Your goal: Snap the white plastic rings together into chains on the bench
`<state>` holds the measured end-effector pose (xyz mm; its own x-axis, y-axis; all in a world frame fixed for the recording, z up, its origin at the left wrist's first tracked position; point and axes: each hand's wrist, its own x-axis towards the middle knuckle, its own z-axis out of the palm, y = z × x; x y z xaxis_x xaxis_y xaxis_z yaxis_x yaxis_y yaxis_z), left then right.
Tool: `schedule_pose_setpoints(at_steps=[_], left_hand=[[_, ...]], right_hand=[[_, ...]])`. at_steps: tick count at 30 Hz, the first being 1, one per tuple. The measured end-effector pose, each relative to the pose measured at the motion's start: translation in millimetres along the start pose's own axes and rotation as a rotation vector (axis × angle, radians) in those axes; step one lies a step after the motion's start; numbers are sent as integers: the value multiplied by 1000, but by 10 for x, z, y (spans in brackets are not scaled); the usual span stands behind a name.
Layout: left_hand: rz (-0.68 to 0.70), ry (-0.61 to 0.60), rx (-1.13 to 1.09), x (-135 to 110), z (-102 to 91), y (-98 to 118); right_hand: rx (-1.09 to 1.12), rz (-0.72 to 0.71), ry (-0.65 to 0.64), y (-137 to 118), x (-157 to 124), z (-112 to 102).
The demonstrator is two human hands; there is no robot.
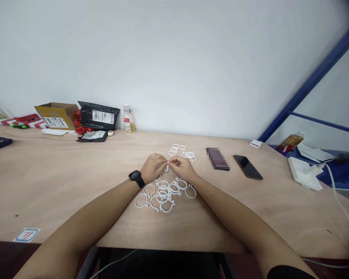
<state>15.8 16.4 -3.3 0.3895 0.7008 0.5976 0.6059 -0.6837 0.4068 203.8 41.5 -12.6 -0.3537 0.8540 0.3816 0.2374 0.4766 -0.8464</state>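
Note:
My left hand (pixel 154 169), with a black watch (pixel 137 178) on its wrist, pinches a small white plastic ring (pixel 166 168) from the left. From the right, my right hand (pixel 180 167) pinches the same ring, so the fingertips of both hands nearly meet at its top. The fingers hide much of that ring. Closer to me, between my forearms, lies a loose pile of white rings (pixel 163 199) with small tabs at their ends. Beyond my hands, several more white rings (pixel 175 146) lie on the wooden table (pixel 75 186).
Right of my hands lie a pixelated dark phone (pixel 218 159) and a black phone (pixel 248 167). A white power adapter (pixel 304 173) with a cable is farther right. Along the wall stand a cardboard box (pixel 59 116), a black parcel bag (pixel 99 115) and a bottle (pixel 128 119).

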Motion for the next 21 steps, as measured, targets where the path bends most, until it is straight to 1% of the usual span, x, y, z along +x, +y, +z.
schedule_pose_setpoints(at_steps=[5,8,12,14,16,18,19,21], left_hand=[[8,3,16,1,-6,-3],[-6,37,25,0,-5,-2],[-17,121,-11,0,17,-12],[-34,142,-29,-3,26,-30],[-90,159,-14,-11,18,-53],[-157,147,25,-25,-10,-75],[-184,117,46,-34,-31,-82],[-216,6,87,-53,-73,-86]], right_hand=[[182,100,-23,-20,18,33],[202,86,2,-15,25,51],[190,24,11,-10,14,87],[104,-16,33,-11,9,84],[-52,-89,85,-6,16,46],[-215,-179,135,15,38,-27],[-279,-214,153,34,53,-71],[-362,-207,196,83,87,-157]])
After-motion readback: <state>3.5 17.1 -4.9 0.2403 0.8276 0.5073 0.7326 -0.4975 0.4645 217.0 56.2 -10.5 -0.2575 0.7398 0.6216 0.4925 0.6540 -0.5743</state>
